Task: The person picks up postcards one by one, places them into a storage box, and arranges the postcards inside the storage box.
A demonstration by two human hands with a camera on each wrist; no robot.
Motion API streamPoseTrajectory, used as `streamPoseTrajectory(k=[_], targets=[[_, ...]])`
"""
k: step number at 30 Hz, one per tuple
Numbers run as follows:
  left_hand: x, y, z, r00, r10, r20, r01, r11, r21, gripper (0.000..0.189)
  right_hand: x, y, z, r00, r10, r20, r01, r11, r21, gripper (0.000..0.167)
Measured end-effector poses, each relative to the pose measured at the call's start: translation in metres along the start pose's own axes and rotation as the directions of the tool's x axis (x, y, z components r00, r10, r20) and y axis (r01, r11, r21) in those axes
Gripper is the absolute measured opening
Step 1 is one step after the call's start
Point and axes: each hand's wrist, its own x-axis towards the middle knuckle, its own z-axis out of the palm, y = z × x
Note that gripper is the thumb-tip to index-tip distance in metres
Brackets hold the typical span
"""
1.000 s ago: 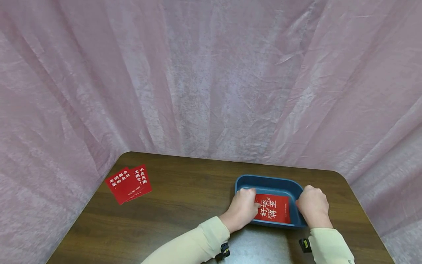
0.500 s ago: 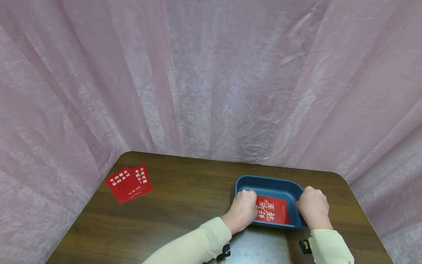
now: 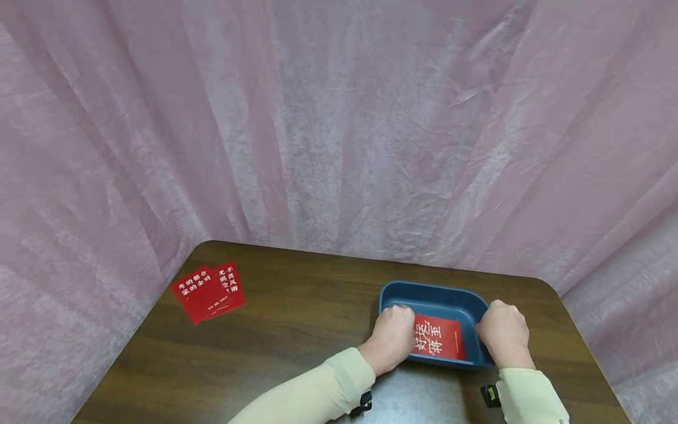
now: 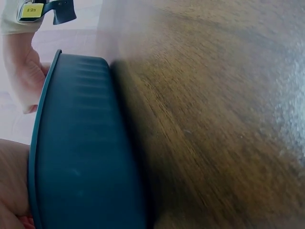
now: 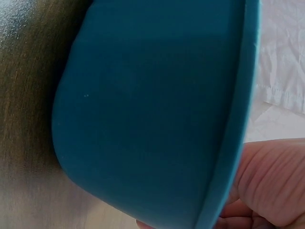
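Observation:
A blue rectangular tray (image 3: 445, 306) with rounded corners stands on the right part of the table. My left hand (image 3: 392, 335) grips its left rim, and my right hand (image 3: 505, 330) holds the right one. Inside lies a red card (image 3: 442, 338) with white characters, its left edge behind my left hand. The left wrist view shows the tray's outer side wall (image 4: 86, 138) close by, with part of my left hand (image 4: 12, 176) at its rim. In the right wrist view, fingers (image 5: 238, 222) curl at the tray's edge, partly cut off.
Two more red cards overlap at the table's left: a left-hand card (image 3: 198, 300) and a right-hand card (image 3: 235, 285). The wooden table (image 3: 296, 312) has rounded back corners. A pink velvet curtain (image 3: 339, 129) hangs behind it and at both sides.
My left thumb has drawn back from over the card, which now lies slightly shifted in the tray. Both hands stay on the rims, and the tray has barely moved.

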Motion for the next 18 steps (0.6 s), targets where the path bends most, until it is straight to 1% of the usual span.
streamPoseTrajectory(k=[2,6,8,14,16,18], targets=[[0.0000,0.0008,0.0003,1.000,-0.004,-0.002,0.004,1.000,0.020,0.021,-0.0002,-0.0002,0.0002,1.000,0.004,0.006,-0.004,1.000,-0.001,0.024],[0.0000,0.0011,0.0016,1.000,-0.019,0.004,0.019,1.000,0.009,0.024,-0.0013,-0.0009,-0.0002,1.000,0.006,0.008,-0.006,1.000,-0.001,0.023],[0.0000,0.0009,0.0022,1.000,-0.018,0.003,0.017,1.000,0.010,0.024,-0.0017,-0.0009,-0.0004,1.000,0.002,0.006,-0.002,1.000,0.002,0.023],[-0.0016,0.0010,0.0008,1.000,0.000,0.002,0.000,0.999,0.047,0.021,-0.0038,-0.0015,-0.0008,1.000,-0.005,0.003,0.005,1.000,0.002,0.021],[-0.0023,0.0003,0.0001,1.000,0.012,-0.001,-0.012,0.999,0.043,0.018,-0.0041,-0.0020,-0.0011,1.000,-0.005,0.002,0.005,1.000,0.002,0.021],[-0.0028,-0.0023,-0.0015,0.999,0.027,-0.023,-0.027,1.000,0.008,0.018,-0.0041,-0.0025,-0.0016,1.000,-0.005,0.004,0.005,1.000,0.003,0.021]])
